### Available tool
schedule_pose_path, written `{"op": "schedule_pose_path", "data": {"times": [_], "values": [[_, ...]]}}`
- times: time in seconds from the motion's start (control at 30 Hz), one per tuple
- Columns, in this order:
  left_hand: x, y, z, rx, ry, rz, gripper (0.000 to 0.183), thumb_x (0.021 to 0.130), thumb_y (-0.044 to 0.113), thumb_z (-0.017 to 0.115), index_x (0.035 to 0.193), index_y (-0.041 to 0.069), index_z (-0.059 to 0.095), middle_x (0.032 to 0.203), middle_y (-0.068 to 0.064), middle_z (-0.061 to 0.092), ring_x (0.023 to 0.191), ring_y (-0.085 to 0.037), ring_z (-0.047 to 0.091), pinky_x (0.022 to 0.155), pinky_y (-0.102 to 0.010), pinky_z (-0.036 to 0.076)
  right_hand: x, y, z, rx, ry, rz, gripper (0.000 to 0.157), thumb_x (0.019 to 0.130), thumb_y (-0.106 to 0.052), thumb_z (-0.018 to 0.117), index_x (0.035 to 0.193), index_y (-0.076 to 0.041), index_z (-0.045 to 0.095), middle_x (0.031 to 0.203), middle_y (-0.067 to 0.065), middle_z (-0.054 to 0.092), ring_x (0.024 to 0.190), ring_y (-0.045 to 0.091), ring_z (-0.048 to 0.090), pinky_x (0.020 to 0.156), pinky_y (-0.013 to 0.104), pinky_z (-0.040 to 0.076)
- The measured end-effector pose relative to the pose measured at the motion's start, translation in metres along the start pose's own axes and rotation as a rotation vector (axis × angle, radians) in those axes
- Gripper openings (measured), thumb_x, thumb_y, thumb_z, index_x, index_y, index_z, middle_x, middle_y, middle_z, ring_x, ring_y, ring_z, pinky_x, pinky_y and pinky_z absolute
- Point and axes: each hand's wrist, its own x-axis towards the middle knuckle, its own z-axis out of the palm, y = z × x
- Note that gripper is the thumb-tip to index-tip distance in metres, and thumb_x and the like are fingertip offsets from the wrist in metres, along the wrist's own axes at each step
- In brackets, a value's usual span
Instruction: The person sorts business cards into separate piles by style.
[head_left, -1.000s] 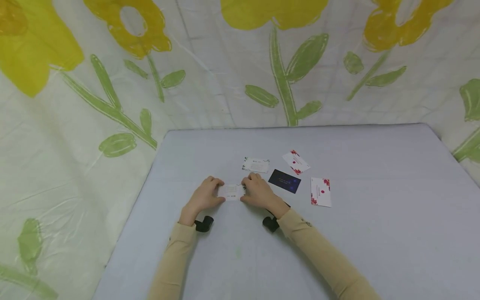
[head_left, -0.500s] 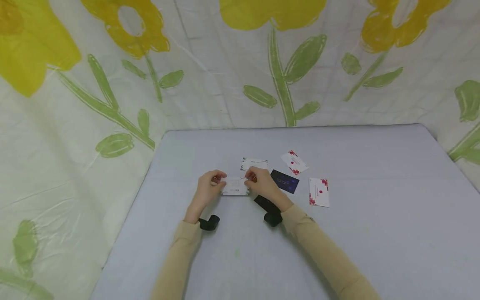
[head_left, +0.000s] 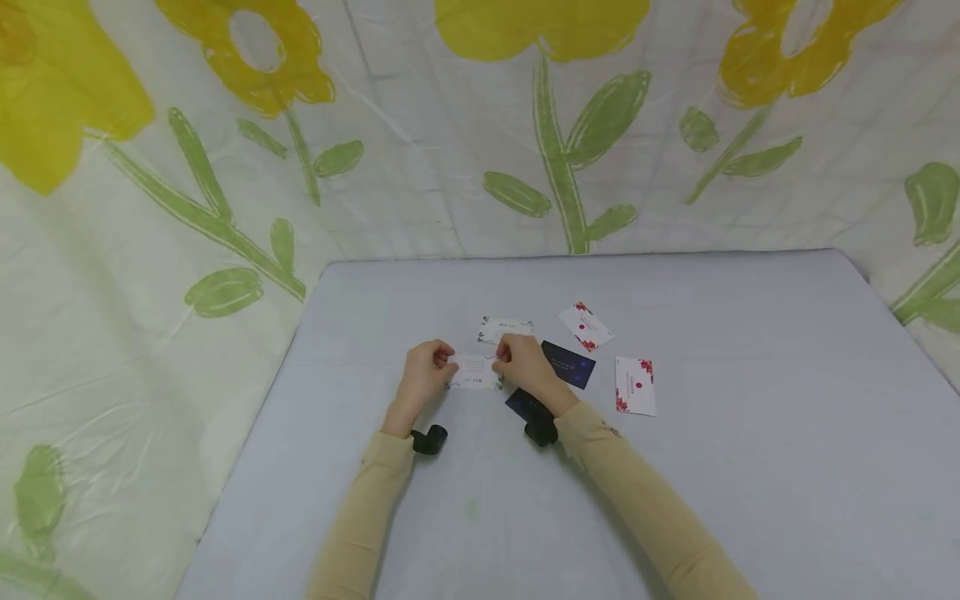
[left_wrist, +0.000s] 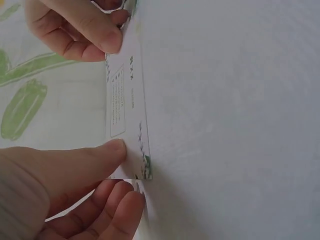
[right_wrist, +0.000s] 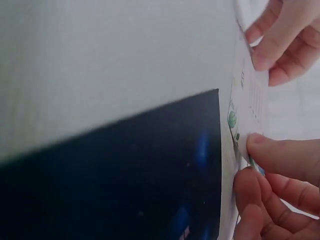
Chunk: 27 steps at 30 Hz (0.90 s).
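A white business card [head_left: 474,372] with green leafy corners and small print is stretched between both hands, its print upside down in the head view. My left hand [head_left: 424,377] pinches its left end, thumb on the printed face and fingers behind, as the left wrist view shows. At the other end, my right hand [head_left: 527,365] pinches the card the same way. The card stands tilted in the right wrist view, beside a dark blue business card [right_wrist: 125,170] on the table. That dark card lies partly hidden under my right wrist in the head view.
Behind the hands lies another leafy white card [head_left: 495,327]. To the right are a second dark card [head_left: 568,364] and two white cards with red flowers, one slanted [head_left: 586,325] and one upright [head_left: 635,386]. A flower-patterned curtain [head_left: 420,167] hangs behind the table [head_left: 750,433].
The white card, earlier low at the table between spread fingers, has been raised and moved slightly away and right, now pinched at both ends. Since half a second ago, the hands have shifted only slightly.
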Motion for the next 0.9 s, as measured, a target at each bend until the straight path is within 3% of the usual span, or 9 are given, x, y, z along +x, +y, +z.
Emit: {"op": "schedule_pose_path", "data": {"times": [0.37,0.9], "values": [[0.0,0.001,0.003,0.069,-0.004,-0.005,0.013,0.074,0.0,0.066,0.086,-0.001,0.061,0.078,-0.009,0.054,0.07,-0.019,0.048,0.063,-0.028,0.042,0.002,-0.006,0.0,-0.131,-0.068,0.001,0.012,0.078,-0.008,0.063,0.079,-0.004,0.052,0.064,0.001,0.047,0.055,0.013,0.042,0.05,0.023,0.033],[0.007,0.011,0.0,0.175,-0.118,-0.042,0.01,0.074,-0.001,0.064,0.083,-0.002,0.061,0.081,-0.011,0.056,0.073,-0.02,0.049,0.066,-0.031,0.043,0.003,-0.007,-0.004,-0.183,-0.136,0.005,0.015,0.08,-0.012,0.064,0.074,-0.006,0.051,0.067,0.001,0.049,0.057,0.013,0.045,0.05,0.023,0.035]]}}
